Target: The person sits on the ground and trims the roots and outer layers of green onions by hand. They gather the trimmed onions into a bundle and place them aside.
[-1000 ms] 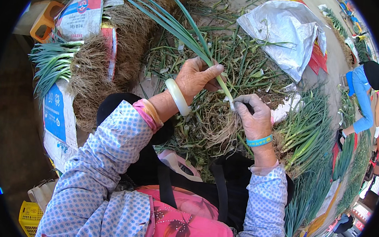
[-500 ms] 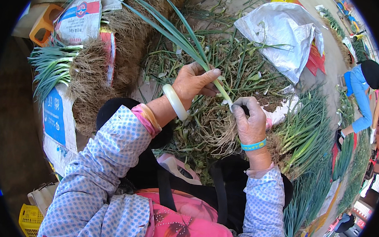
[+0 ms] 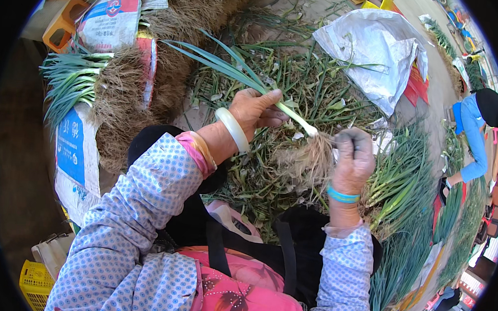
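fingers of the left hand wrap around the stem of a green onion, whose bulb and roots slant toward the right hand. that hand's fingertips curl inward beside the roots; whether they pinch anything, i can't tell. below spread leaf scraps, with more green onions rightward and a white sack beyond.

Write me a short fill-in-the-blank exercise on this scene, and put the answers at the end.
1. The left hand holds a green onion whose ____ point toward the right hand.
2. The turquoise wristband circles the ____ wrist.
3. The plastic crate at the lower left is ____.

Missing words: roots; right; yellow.
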`<state>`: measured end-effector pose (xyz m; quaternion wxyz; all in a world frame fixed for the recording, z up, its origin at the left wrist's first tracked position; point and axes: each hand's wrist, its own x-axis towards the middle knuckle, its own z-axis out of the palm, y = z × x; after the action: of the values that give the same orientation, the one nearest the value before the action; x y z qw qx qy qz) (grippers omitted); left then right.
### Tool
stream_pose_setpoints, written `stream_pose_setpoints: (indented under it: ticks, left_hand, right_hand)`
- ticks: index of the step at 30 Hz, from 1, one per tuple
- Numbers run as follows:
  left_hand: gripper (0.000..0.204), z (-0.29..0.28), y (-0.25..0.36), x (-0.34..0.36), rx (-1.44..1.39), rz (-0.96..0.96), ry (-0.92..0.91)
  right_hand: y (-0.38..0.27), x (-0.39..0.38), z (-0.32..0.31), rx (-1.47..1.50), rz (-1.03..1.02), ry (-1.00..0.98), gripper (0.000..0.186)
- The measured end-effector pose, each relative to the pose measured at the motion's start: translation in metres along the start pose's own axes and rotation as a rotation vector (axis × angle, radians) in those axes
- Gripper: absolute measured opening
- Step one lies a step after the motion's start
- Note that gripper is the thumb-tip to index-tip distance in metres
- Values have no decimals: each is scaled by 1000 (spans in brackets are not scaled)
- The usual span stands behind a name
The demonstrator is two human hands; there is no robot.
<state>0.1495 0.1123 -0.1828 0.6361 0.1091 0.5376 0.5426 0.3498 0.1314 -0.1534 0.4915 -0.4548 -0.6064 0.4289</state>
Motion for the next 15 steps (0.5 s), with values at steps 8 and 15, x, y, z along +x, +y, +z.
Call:
stream_pose_setpoints:
  ticks: [8,15]
  left_hand:
    - [31,9,5,-7,117,153,-9]
    - [34,12,-2,-10,185,251,-35]
  right_hand:
    - [11,20,-24,-410,-125,-154,14]
    - [12,-8,7,-363,-135,-376,14]
